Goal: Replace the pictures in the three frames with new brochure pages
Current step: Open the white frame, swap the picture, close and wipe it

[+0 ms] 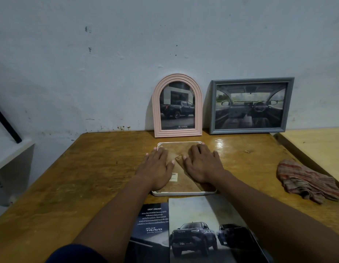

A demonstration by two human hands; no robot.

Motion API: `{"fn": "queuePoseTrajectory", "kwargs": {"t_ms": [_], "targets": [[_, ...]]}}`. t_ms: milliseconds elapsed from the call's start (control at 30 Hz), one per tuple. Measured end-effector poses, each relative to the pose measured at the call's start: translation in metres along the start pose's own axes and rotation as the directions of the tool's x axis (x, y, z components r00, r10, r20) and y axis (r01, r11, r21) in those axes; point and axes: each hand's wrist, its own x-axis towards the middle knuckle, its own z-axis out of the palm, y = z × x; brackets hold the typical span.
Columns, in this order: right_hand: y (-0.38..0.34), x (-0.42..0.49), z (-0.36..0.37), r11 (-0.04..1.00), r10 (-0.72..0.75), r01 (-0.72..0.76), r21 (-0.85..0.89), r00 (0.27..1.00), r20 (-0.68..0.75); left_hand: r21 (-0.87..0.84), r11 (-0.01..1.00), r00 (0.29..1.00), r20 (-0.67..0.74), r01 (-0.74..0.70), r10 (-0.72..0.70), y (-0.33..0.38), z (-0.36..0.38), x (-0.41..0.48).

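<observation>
A white frame [184,193] lies face down in the middle of the wooden table [89,168], its brown backing board [181,182] facing up. My left hand [158,168] and my right hand [202,164] both lie flat on that board with the fingers spread. A pink arched frame [177,106] with a pickup truck picture leans against the wall. Beside it on the right leans a grey rectangular frame [251,105] showing a car interior. Brochure pages [202,230] with dark trucks lie at the table's near edge, between my forearms.
A crumpled striped cloth [307,181] lies on the table's right side. A lighter wooden table [316,145] adjoins on the right. A white shelf [11,154] and a dark rod [6,124] stand at the left, below the pale wall.
</observation>
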Motion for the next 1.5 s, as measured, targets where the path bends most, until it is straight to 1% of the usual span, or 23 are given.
{"fn": "queuePoseTrajectory", "kwargs": {"t_ms": [100,267,400,467,533,600,633,700,767,833,867,933,1000,1033,1067,1100,1167,1200,1300,1333,1367,1400,1500], "targets": [[0.001,0.000,-0.005,1.000,-0.009,0.009,-0.022,1.000,0.007,0.005,1.000,1.000,0.016,0.006,-0.006,0.000,-0.002,0.003],[0.002,-0.001,-0.008,0.999,-0.028,0.027,-0.017,0.999,-0.026,-0.065,0.996,0.998,0.030,0.065,-0.063,0.009,-0.005,0.004],[0.001,-0.002,-0.002,0.999,-0.004,0.007,0.035,0.997,-0.075,-0.035,0.997,0.997,-0.021,0.074,-0.075,0.016,0.001,-0.002],[-0.001,-0.002,-0.001,0.999,0.048,-0.047,0.011,0.987,-0.155,-0.025,0.997,0.995,-0.052,0.079,-0.081,0.015,0.001,-0.001],[-0.002,-0.002,0.001,0.990,0.141,-0.144,0.010,0.953,-0.267,-0.014,0.997,0.993,-0.086,0.080,-0.081,0.014,0.001,0.000],[0.002,-0.004,-0.001,0.960,0.276,-0.248,0.126,0.906,-0.321,-0.033,0.996,0.992,-0.098,0.077,-0.080,0.014,0.002,0.000],[0.005,-0.006,-0.001,0.940,0.332,-0.282,0.192,0.889,-0.317,-0.050,0.995,0.992,-0.093,0.080,-0.085,0.014,0.002,0.000],[0.010,-0.009,-0.004,0.909,0.369,-0.285,0.303,0.888,-0.274,-0.092,0.992,0.991,-0.093,0.090,-0.098,0.015,0.003,0.001],[0.010,-0.009,-0.011,0.848,0.394,-0.285,0.447,0.903,-0.172,-0.135,0.986,0.989,-0.093,0.099,-0.112,0.017,0.003,0.005],[0.011,-0.009,-0.022,0.733,0.432,-0.312,0.604,0.900,-0.059,-0.182,0.978,0.990,-0.080,0.098,-0.114,0.023,0.004,0.008],[0.014,-0.010,-0.027,0.663,0.448,-0.307,0.683,0.893,-0.033,-0.199,0.975,0.990,-0.078,0.099,-0.116,0.027,0.006,0.009],[0.021,-0.013,-0.043,0.528,0.478,-0.262,0.807,0.878,-0.028,-0.215,0.973,0.991,-0.078,0.085,-0.104,0.033,0.004,0.011],[0.029,-0.016,-0.063,0.460,0.472,-0.180,0.870,0.879,-0.068,-0.236,0.969,0.995,-0.058,0.071,-0.086,0.040,-0.004,0.015],[0.032,-0.018,-0.076,0.431,0.453,-0.129,0.893,0.887,-0.091,-0.282,0.955,0.996,-0.001,0.087,-0.091,0.046,-0.011,0.016],[0.032,-0.019,-0.091,0.410,0.437,-0.085,0.908,0.892,-0.114,-0.375,0.919,0.992,0.073,0.122,-0.101,0.052,-0.019,0.019],[0.032,-0.021,-0.106,0.391,0.422,-0.041,0.919,0.896,-0.139,-0.517,0.836,0.980,0.162,0.186,-0.117,0.060,-0.027,0.020],[0.031,-0.021,-0.132,0.403,0.386,0.022,0.915,0.903,-0.191,-0.747,0.594,0.950,0.296,0.297,-0.104,0.074,-0.038,0.025],[0.030,-0.020,-0.141,0.436,0.350,0.040,0.899,0.913,-0.210,-0.798,0.511,0.944,0.317,0.319,-0.093,0.080,-0.044,0.027],[0.016,-0.023,-0.150,0.557,0.202,0.077,0.827,0.953,-0.225,-0.865,0.432,0.966,0.248,0.256,-0.076,0.093,-0.061,0.027],[0.011,-0.023,-0.147,0.568,0.175,0.088,0.818,0.959,-0.225,-0.896,0.372,0.970,0.229,0.242,-0.080,0.094,-0.067,0.027],[0.004,-0.025,-0.145,0.551,0.166,0.097,0.829,0.961,-0.222,-0.921,0.310,0.972,0.221,0.236,-0.083,0.092,-0.073,0.024],[-0.004,-0.026,-0.142,0.503,0.170,0.100,0.858,0.962,-0.212,-0.934,0.262,0.970,0.224,0.241,-0.092,0.088,-0.078,0.021],[-0.031,-0.025,-0.134,0.282,0.167,0.049,0.958,0.981,-0.099,-0.955,0.173,0.967,0.221,0.241,-0.125,0.066,-0.087,0.012]]}}
